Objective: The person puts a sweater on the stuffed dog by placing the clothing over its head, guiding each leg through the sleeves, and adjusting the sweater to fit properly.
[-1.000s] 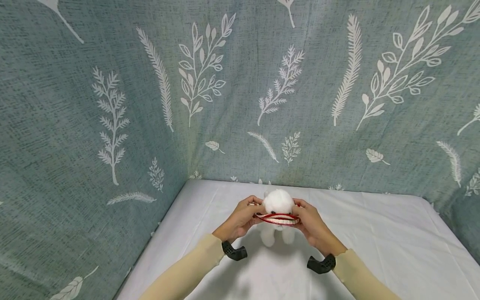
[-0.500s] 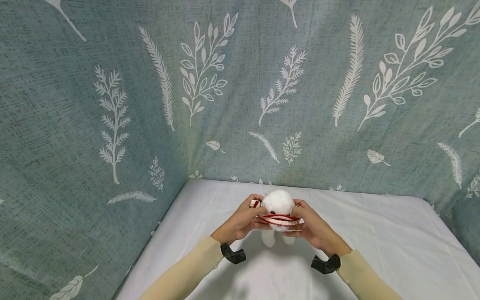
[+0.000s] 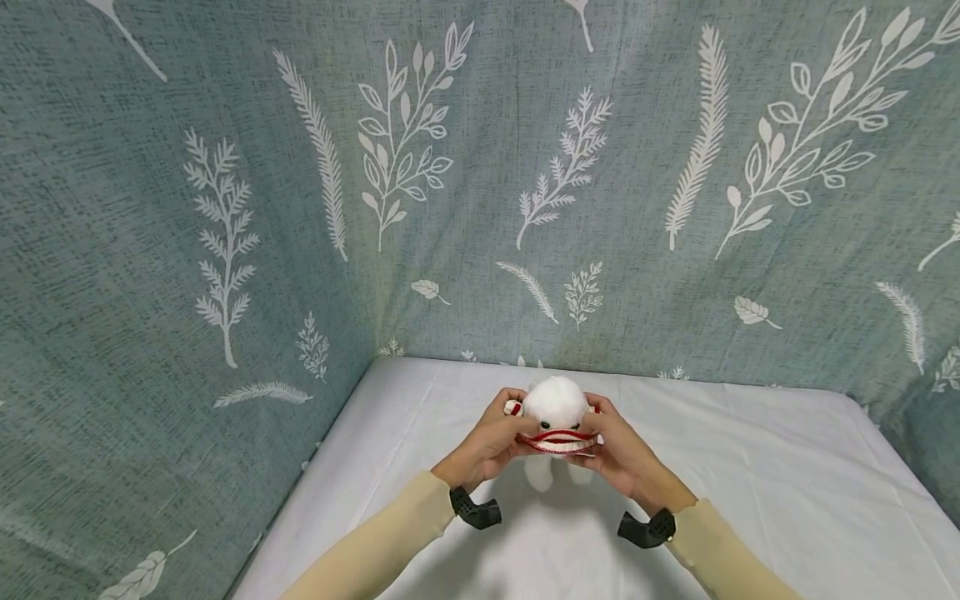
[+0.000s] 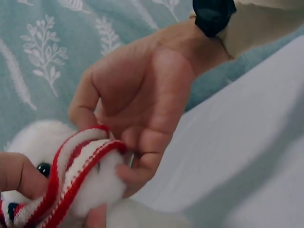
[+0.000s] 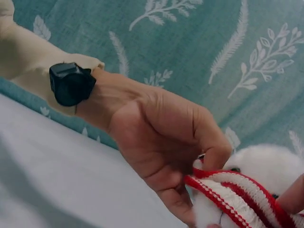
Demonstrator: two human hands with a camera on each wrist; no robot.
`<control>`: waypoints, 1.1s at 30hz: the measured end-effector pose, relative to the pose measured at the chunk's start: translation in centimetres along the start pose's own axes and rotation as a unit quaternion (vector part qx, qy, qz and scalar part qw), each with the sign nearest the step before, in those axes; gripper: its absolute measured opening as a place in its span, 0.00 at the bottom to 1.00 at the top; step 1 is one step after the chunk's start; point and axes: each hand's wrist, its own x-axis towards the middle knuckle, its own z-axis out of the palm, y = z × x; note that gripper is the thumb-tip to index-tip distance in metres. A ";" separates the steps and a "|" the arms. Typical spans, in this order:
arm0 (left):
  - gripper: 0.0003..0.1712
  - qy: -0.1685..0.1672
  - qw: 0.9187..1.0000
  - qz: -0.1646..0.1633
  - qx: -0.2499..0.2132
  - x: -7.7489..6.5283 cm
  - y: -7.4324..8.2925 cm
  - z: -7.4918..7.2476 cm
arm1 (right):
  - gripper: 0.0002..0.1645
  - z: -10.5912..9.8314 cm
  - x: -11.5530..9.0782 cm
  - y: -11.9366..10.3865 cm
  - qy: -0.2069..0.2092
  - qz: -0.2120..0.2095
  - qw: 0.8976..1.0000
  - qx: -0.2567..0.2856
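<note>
A white fluffy plush toy stands upright on the white sheet, its legs showing below. Across its face, just under the dark eyes, lies a red-and-white knitted garment, its red edges parted by a slit. My left hand grips one end, thumb over the front by the toy's cheek. On the opposite side my right hand pinches the other end of the knit. In the left wrist view the stretched knit crosses below a black eye. Fingers hide the sides of the toy's head.
A white sheet covers the surface around the toy. Grey-green curtains with white leaf prints rise behind it and along the left side. Black wrist devices sit on both wrists.
The knit has shifted slightly down the face, showing more of the eyes. A small white-and-red knitted part has come into view by the left fingers. Both hands keep their hold.
</note>
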 end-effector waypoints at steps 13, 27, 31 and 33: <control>0.31 -0.011 1.000 -0.001 0.011 -0.3 0.2 0.4 | 0.42 -0.3 0.0 0.3 -0.011 -0.003 0.999 0.046; 0.35 0.020 1.000 0.004 0.022 -0.1 -0.5 1.8 | 0.49 1.1 -0.2 0.8 0.016 -0.050 0.999 0.008; 0.37 0.022 0.999 0.003 0.024 0.0 -0.5 1.9 | 0.51 1.5 -0.3 0.7 0.025 -0.058 0.998 -0.002; 0.37 0.023 0.999 0.004 0.027 0.0 -0.5 1.9 | 0.52 1.5 -0.3 0.7 0.029 -0.060 0.998 -0.006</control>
